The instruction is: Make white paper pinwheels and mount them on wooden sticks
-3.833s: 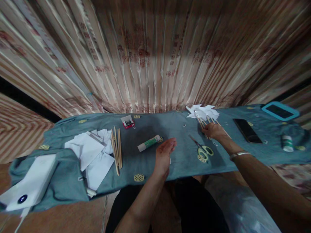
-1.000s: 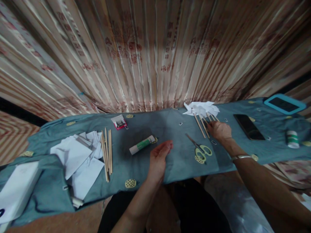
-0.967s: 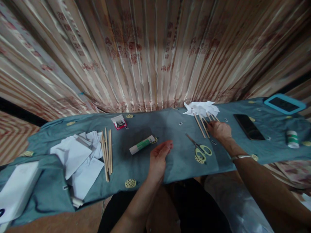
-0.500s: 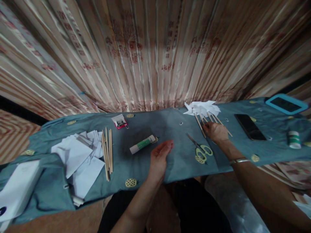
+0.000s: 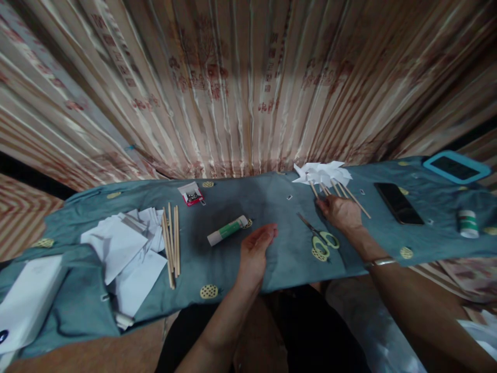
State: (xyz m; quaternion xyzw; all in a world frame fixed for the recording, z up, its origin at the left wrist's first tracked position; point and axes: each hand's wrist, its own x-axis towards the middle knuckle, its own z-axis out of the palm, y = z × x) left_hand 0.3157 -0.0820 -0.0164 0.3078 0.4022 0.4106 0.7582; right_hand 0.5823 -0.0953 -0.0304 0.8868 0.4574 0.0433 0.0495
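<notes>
Several white paper pinwheels (image 5: pixel 326 173) lie bunched at the back edge of the cloth, their wooden sticks pointing toward me. My right hand (image 5: pixel 342 211) has its fingers closed on the stick of the leftmost pinwheel, and the palm covers part of the neighbouring sticks. In the middle, my left hand (image 5: pixel 255 248) hovers with thumb and fingers pressed together; nothing shows in them. A green and white glue stick (image 5: pixel 228 230) lies just left of it. Between my hands, a pair of scissors (image 5: pixel 320 239) with light green handles rests with its blades pointing away.
On the left are white paper sheets (image 5: pixel 135 285), several loose wooden sticks (image 5: pixel 177 241) and a small open red box (image 5: pixel 193 199) of metal pins. A black phone (image 5: pixel 399 203), a blue-framed tablet (image 5: pixel 456 166) and a green-white roll (image 5: pixel 468 224) lie right. A white device (image 5: pixel 33 300) sits far left.
My right hand has shifted slightly left and toward me, its fingers now at the leftmost pinwheel's stick. My left hand stays where it was.
</notes>
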